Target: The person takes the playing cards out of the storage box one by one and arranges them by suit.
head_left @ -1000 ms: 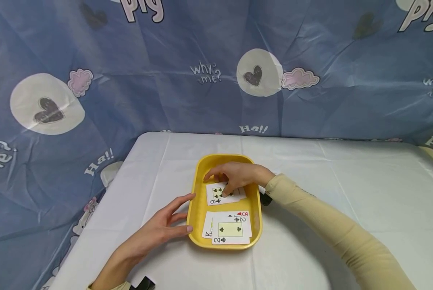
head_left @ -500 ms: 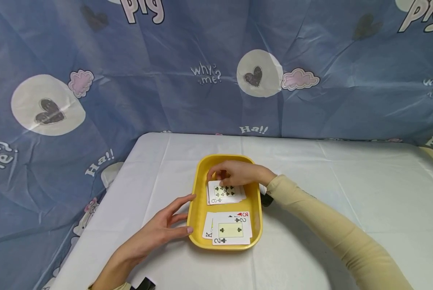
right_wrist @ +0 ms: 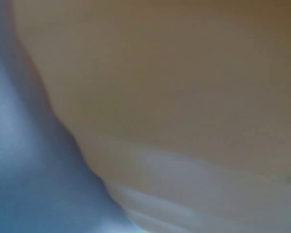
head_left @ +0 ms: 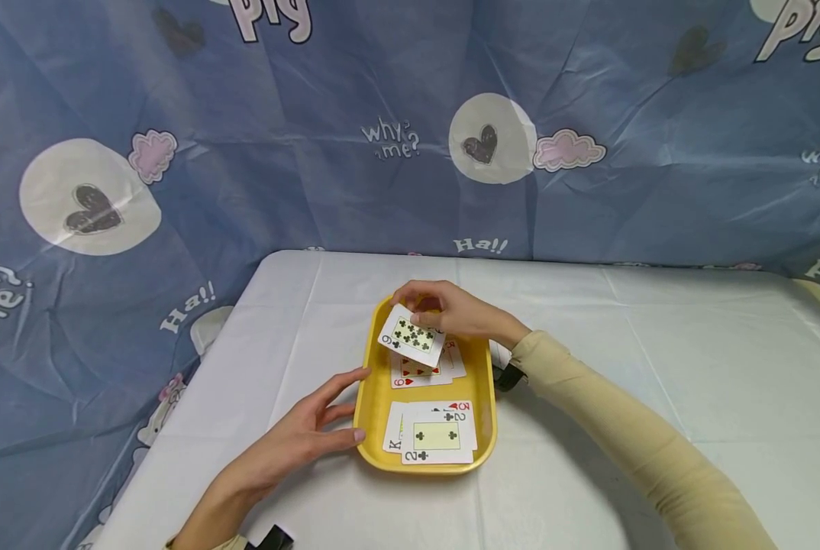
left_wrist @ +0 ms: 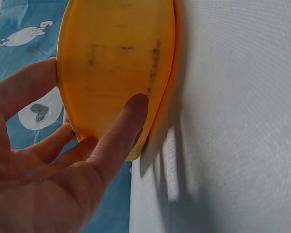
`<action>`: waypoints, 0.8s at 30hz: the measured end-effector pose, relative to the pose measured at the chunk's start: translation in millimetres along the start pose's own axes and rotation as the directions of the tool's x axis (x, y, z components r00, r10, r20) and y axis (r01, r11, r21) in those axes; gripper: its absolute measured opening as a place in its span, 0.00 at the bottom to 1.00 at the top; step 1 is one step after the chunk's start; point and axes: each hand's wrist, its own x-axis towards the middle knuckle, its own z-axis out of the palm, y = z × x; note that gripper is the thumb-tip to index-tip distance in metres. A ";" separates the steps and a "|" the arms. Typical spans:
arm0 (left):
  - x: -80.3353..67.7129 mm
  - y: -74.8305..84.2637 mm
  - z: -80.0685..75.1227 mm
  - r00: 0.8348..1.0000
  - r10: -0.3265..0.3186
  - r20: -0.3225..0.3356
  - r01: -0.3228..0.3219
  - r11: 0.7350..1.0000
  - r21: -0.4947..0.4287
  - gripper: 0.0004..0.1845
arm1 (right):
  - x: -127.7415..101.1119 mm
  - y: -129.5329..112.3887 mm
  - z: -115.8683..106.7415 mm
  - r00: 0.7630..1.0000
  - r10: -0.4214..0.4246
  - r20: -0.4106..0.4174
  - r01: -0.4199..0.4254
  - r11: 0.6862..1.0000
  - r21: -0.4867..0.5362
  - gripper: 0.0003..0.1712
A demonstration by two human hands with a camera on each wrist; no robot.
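Card-lifting is the step in hand, by the look of it: a white nine-of-clubs playing card [head_left: 411,336] is pinched at its far edge by the right hand [head_left: 451,309], thumb and fingertips curled onto it, and it's held tilted just above the far end of the shallow yellow plastic tray [head_left: 372,397]. Underneath, a small fanned pile with a red six on top [head_left: 420,369] is left lying in the tray's far half. A second pile topped by the two of clubs [head_left: 437,437] sits in the near half, with a king's corner poking out on its left.

The tray is steadied by the left hand [head_left: 300,443], fingers straight and spread, fingertips pressed to the outer wall; the left wrist view confirms contact with the tray's side [left_wrist: 116,73]. Nothing useful is shown by the right wrist view, just blur.

Probably the next move calls for the nine to be carried clear of the rim without the pile below being dragged along, so the pinch needs to be kept firm and the card level.
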 end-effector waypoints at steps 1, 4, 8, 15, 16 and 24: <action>0.0 0.0 0.1 1.000 -0.001 -0.001 0.001 1.000 0.001 0.40 | -0.6 -0.5 0.1 1.000 -0.001 -0.028 0.002 1.000 0.022 0.18; 0.1 -0.2 0.3 1.000 -0.003 -0.001 0.003 1.000 0.004 0.40 | -1.8 -2.0 0.7 0.996 -0.002 -0.093 0.007 0.998 0.056 0.17; 0.3 -0.4 0.7 1.000 0.007 0.006 -0.007 1.000 0.000 0.40 | -3.6 -4.1 0.8 0.985 0.054 -0.164 -0.040 0.995 0.086 0.18; 1.1 0.8 0.6 1.000 0.009 0.001 -0.009 1.000 0.012 0.40 | -6.8 -13.5 0.7 0.933 0.108 -0.343 -0.023 0.970 0.243 0.20; 1.2 1.0 0.4 1.000 0.008 -0.001 -0.008 1.000 0.014 0.40 | -7.1 -13.6 0.7 0.920 0.102 -0.379 -0.004 0.968 0.252 0.20; 0.5 1.2 1.3 1.000 -0.020 -0.015 0.020 1.000 0.017 0.40 | -9.5 -2.3 -0.1 0.836 0.027 -0.547 0.143 0.953 0.266 0.22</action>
